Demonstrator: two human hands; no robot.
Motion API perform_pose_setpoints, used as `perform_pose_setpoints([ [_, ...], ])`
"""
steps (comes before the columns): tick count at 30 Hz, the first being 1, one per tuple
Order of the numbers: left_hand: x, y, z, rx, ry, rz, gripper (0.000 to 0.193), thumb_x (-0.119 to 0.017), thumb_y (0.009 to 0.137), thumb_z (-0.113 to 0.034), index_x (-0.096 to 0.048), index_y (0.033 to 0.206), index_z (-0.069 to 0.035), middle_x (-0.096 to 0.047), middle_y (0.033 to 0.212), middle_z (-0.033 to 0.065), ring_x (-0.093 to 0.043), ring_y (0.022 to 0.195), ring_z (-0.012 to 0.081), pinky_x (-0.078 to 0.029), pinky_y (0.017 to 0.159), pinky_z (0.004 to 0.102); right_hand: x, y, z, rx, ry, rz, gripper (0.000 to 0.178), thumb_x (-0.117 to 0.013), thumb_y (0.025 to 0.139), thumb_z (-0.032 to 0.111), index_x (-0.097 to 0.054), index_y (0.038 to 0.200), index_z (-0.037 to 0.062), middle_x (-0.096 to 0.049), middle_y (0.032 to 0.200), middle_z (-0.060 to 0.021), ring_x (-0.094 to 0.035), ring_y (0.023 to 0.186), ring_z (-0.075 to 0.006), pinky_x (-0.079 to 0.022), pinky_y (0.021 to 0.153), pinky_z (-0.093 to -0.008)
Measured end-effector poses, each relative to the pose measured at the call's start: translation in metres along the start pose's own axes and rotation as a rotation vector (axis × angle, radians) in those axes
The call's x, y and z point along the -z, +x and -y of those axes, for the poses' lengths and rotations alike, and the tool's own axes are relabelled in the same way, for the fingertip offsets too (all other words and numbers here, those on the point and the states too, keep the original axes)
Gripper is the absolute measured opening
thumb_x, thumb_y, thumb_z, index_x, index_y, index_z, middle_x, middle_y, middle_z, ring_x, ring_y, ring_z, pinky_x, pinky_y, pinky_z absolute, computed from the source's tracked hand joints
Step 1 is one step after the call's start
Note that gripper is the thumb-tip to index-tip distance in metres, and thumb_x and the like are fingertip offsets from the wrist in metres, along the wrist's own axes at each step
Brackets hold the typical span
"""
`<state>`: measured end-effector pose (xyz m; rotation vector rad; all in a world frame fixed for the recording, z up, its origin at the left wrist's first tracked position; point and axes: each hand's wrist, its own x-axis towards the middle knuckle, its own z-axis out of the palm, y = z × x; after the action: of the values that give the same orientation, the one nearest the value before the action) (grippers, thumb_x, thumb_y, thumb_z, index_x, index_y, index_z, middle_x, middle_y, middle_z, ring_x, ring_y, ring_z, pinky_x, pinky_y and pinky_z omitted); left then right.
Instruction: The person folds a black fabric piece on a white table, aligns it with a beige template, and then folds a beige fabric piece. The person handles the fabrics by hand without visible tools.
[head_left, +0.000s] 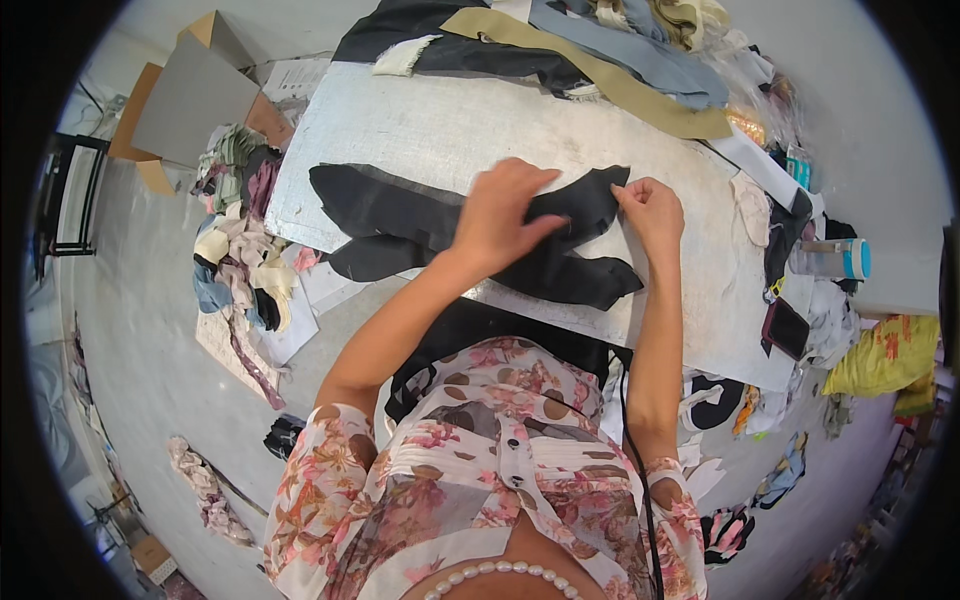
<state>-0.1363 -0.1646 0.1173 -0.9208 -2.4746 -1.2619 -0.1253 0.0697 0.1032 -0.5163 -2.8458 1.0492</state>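
Note:
Cut pieces of black fabric (385,205) lie spread across the near part of a pale metal-topped table (440,120). They have curved, lobed ends on both sides, and some overlap, so I cannot tell how many there are. My left hand (500,215) is over the middle of the fabric, fingers and thumb apart; whether it touches the cloth is unclear. At the upper right corner of the fabric, my right hand (655,212) pinches the edge between thumb and fingertips. The palm side of both hands is hidden.
Black cloth, an olive strip (600,70) and blue-grey fabric (640,50) lie along the table's far edge. A phone (785,328) and a clear jar with a blue lid (835,258) are at right. Fabric scraps (245,270) heap at left, near an open carton (190,100).

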Motion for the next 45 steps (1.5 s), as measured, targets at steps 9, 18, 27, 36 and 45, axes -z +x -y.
perform_pose_setpoints([
  [9,-0.053,0.02,-0.028,0.083,0.246,0.186,0.076,-0.072,0.068,-0.009,-0.045,0.14,-0.012,-0.059,0.106,0.0091,-0.054,0.104,0.0285,-0.039,0.082,0.0406,0.008,0.005,0.004,0.065,0.498,0.025,0.017,-0.071,0.085,0.017,-0.066,0.079,0.0021,-0.064,0.061,-0.002,-0.054,0.053,-0.0068,-0.042,0.053,-0.0245],
  [18,-0.076,0.028,0.012,0.175,-0.083,-0.216,0.039,-0.065,0.077,-0.003,-0.065,0.116,-0.006,-0.069,0.088,0.014,-0.066,0.078,0.0285,-0.052,0.071,0.0341,0.011,-0.009,-0.013,0.051,0.378,-0.141,0.031,-0.075,0.082,0.02,-0.063,0.105,0.0019,-0.067,0.084,-0.0034,-0.054,0.064,-0.0088,-0.045,0.061,-0.0242],
  [27,-0.079,0.032,0.012,0.406,-0.352,-0.342,0.018,-0.071,0.088,-0.016,-0.069,0.091,0.001,-0.065,0.071,0.0008,-0.05,0.063,0.0041,-0.042,0.057,0.0234,-0.009,-0.061,0.017,0.224,0.019,-0.248,0.076,-0.083,0.069,0.021,-0.047,0.135,0.0061,-0.056,0.122,-0.0117,-0.055,0.107,-0.0285,-0.047,0.087,-0.0378],
  [36,-0.087,0.028,0.011,0.45,-0.469,-0.451,0.02,-0.071,0.087,-0.019,-0.065,0.09,0.0,-0.066,0.071,0.0094,-0.057,0.059,0.0136,-0.045,0.058,0.0273,-0.025,-0.029,-0.005,0.236,-0.134,-0.418,0.055,-0.073,0.076,0.011,-0.053,0.127,0.0047,-0.059,0.112,-0.0116,-0.055,0.105,-0.0317,-0.046,0.088,-0.0405],
  [45,-0.088,0.026,0.009,0.365,-0.274,-0.389,0.02,-0.073,0.084,-0.017,-0.065,0.091,0.0,-0.068,0.079,0.0139,-0.063,0.064,0.0238,-0.048,0.059,0.0316,0.004,-0.027,-0.022,0.115,0.144,-0.368,0.035,-0.074,0.076,0.012,-0.063,0.108,0.0059,-0.062,0.091,-0.0038,-0.057,0.077,-0.0184,-0.049,0.073,-0.0326],
])
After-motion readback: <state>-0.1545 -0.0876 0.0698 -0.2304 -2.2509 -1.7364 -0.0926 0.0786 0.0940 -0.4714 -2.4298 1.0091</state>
